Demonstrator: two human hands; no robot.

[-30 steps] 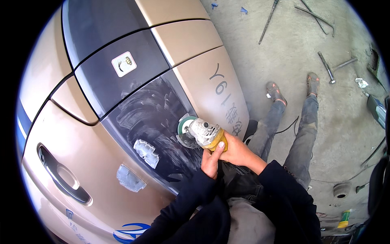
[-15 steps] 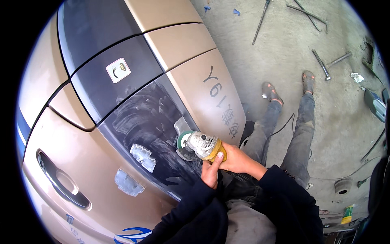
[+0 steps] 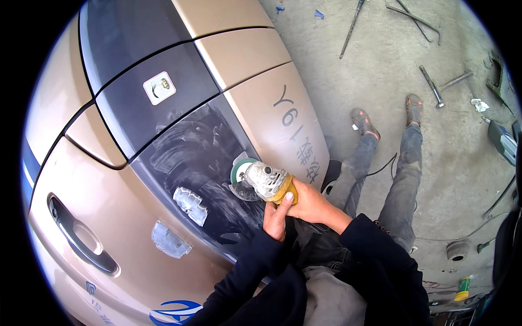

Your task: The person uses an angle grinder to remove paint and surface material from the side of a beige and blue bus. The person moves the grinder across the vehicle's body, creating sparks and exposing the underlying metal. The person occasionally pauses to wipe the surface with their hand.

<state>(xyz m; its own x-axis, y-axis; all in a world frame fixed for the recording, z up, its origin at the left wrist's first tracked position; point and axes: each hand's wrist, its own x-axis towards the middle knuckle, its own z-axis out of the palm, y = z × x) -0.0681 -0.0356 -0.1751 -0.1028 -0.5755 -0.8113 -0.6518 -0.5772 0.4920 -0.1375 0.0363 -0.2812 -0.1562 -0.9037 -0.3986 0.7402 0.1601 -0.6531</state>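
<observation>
Both my hands are closed around an angle grinder (image 3: 265,179) with a grey metal head and a yellow body. My right hand (image 3: 312,202) wraps the body from the right. Close against its lower left side is my left hand (image 3: 276,219), thumb laid over the yellow part. The grinder's green-rimmed disc (image 3: 237,170) is at the dark, scuffed car panel (image 3: 190,144), partly over a pale filler patch (image 3: 240,157). Whether the disc spins cannot be told. Further left are two more patches, one grey-white (image 3: 190,206) and one bluish-grey (image 3: 171,239).
A black door handle (image 3: 81,234) lies left on the tan bodywork. On the concrete floor at right are a hammer (image 3: 432,87), several metal bars, a crumpled white scrap (image 3: 479,105) and a dark cable (image 3: 385,165). A yellow-green container (image 3: 463,288) stands lower right.
The grinder and both hands have shifted slightly left and up across the panel. Its disc now covers more of the pale filler patch.
</observation>
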